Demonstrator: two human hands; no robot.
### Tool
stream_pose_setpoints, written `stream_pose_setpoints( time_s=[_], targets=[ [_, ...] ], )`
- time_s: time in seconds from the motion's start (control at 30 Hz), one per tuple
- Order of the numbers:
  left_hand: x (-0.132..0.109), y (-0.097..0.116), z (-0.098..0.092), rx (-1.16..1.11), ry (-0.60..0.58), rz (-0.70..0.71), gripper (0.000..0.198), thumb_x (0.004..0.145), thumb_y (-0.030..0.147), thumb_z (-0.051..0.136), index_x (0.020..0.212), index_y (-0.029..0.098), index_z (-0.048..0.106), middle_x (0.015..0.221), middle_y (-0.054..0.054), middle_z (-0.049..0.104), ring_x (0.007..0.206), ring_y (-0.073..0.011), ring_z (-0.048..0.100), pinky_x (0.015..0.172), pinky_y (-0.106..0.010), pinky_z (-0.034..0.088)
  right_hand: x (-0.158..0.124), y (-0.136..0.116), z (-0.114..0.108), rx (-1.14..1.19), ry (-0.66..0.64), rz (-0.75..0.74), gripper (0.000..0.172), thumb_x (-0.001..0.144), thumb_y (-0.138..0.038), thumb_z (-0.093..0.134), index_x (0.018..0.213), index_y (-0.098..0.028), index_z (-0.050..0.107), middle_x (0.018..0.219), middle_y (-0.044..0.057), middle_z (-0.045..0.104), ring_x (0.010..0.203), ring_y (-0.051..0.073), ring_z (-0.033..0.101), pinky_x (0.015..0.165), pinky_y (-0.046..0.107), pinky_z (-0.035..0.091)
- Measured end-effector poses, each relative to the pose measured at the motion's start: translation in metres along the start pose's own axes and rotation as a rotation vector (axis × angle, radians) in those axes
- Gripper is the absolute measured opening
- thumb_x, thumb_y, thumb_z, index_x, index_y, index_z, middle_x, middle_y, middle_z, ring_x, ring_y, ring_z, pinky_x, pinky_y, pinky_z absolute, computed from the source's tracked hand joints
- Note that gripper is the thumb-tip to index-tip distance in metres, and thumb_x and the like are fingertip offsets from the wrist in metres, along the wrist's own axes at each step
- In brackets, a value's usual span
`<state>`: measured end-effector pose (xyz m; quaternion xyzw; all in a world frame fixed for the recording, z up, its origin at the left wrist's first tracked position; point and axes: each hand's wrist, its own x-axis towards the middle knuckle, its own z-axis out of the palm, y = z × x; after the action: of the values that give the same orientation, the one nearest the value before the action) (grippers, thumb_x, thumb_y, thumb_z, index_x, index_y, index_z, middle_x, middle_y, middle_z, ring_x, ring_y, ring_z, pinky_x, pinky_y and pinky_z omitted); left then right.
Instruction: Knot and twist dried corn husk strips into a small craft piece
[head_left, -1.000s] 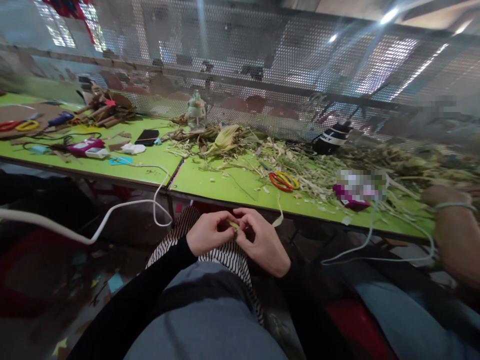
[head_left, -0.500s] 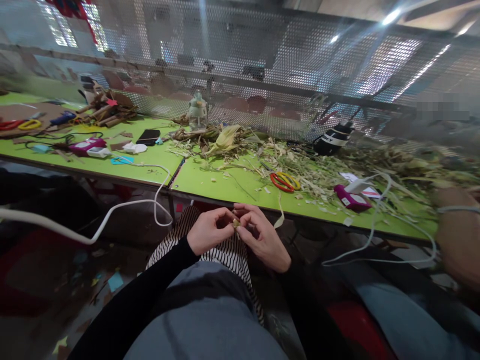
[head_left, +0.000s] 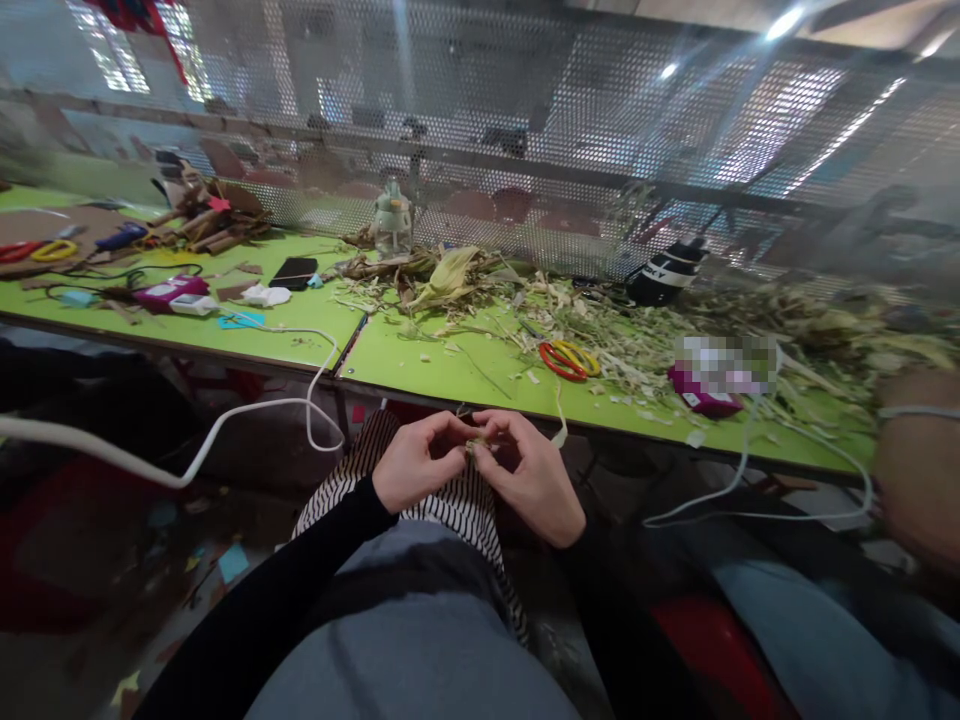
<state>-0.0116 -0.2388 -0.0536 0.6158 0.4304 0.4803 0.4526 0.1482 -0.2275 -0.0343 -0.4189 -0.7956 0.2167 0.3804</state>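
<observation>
Above my lap, in front of the table edge, my left hand [head_left: 421, 460] and my right hand [head_left: 534, 478] meet at the fingertips. Between them they pinch a small pale green-yellow piece of plant material [head_left: 474, 444], perhaps husk; the fingers cover most of it. Both hands are closed at thumb and forefinger. On the table just beyond lie scissors with red and yellow handles [head_left: 570, 361]. A thin pale husk strip [head_left: 560, 432] hangs over the edge to the right of my right hand.
The green table [head_left: 405, 355] carries a heap of shredded husk [head_left: 630, 335], a larger corn husk [head_left: 450, 277], a bottle [head_left: 392, 222], a black container [head_left: 666, 274], a phone [head_left: 294, 273] and purple power boxes [head_left: 174, 293]. White cables [head_left: 225, 430] hang in front. Another person's arm [head_left: 919, 465] is at right.
My right hand's fingers have shifted and curled in closer around the small piece. My left hand stays nearly still. At the far right, the other person's arm has moved slightly.
</observation>
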Motion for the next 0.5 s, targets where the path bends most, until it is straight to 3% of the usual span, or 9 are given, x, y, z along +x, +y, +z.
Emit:
stream_pose_setpoints(
  time_s=[0.27,0.5],
  targets=[
    [0.0,-0.003,0.002,-0.036,0.03,0.001,0.018,0.075,0.022,0.058,0.091,0.015,0.062,0.086,-0.005,0.066,0.076,-0.0128,0.06,0.07,-0.023,0.047,0.002,-0.006,-0.003,-0.046,-0.025,0.082,0.007,0.079,-0.022,0.056,0.086,-0.019,0.055,0.08,0.002,0.065,0.063,0.013,0.06,0.061,0.026,0.048],
    [0.004,-0.013,0.005,-0.3,0.046,-0.149,0.019,0.071,0.028,0.065,0.079,0.014,0.055,0.068,0.001,0.057,0.059,-0.0075,0.054,0.06,-0.021,0.046,0.003,-0.004,0.0,-0.032,-0.021,0.061,0.009,0.079,-0.022,0.056,0.088,-0.019,0.055,0.081,0.002,0.066,0.064,0.013,0.06,0.06,0.026,0.047]
  ],
)
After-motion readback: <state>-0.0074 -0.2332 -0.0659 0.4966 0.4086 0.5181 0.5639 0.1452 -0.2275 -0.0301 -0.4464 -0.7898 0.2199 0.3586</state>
